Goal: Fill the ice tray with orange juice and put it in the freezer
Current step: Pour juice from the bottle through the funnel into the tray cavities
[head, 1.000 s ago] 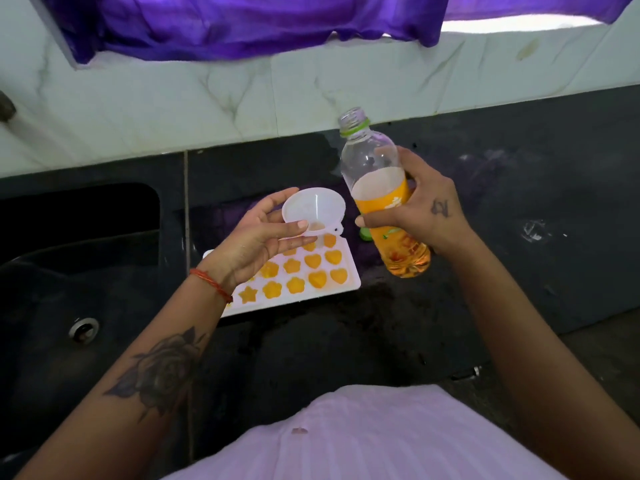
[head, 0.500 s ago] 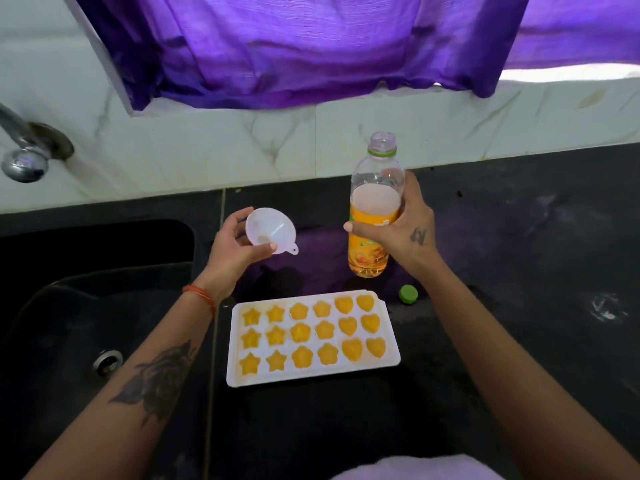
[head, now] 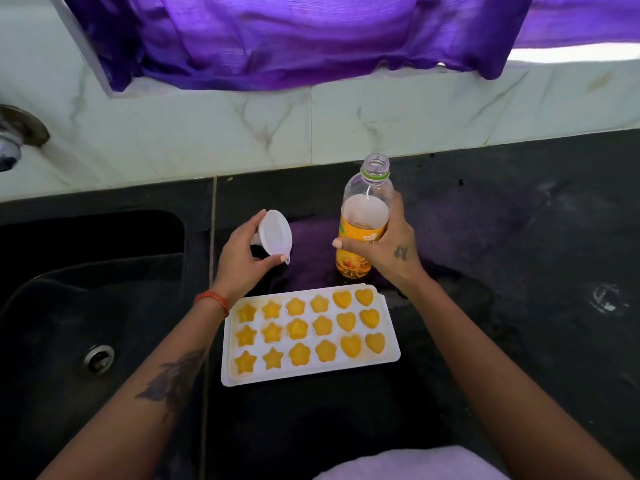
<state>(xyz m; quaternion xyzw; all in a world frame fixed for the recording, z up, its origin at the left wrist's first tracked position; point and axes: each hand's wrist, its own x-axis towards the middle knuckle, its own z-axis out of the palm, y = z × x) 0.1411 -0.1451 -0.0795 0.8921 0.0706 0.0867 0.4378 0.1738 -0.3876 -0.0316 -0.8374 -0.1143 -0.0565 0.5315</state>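
Observation:
A white ice tray [head: 390,344] lies on the black counter, its star, flower and heart cells holding orange juice. Behind it stands an uncapped juice bottle [head: 363,216], about half full, upright on the counter. My right hand [head: 391,245] grips the bottle around its middle. To the left, my left hand [head: 242,254] holds a small white funnel [head: 275,233], tipped on its side just above the counter. The bottle's green cap is hidden behind my right wrist.
A black sink [head: 86,306] with a metal drain [head: 99,357] lies left of the tray. A tap [head: 14,140] sticks out at the far left. A white marble backsplash [head: 346,126] and purple curtain [head: 294,39] are behind. Bare black counter [head: 519,254] stretches right.
The bottle has gone from tilted in the air to standing upright on the counter. The funnel has moved away from the tray to the left and tipped sideways. The view has shifted back.

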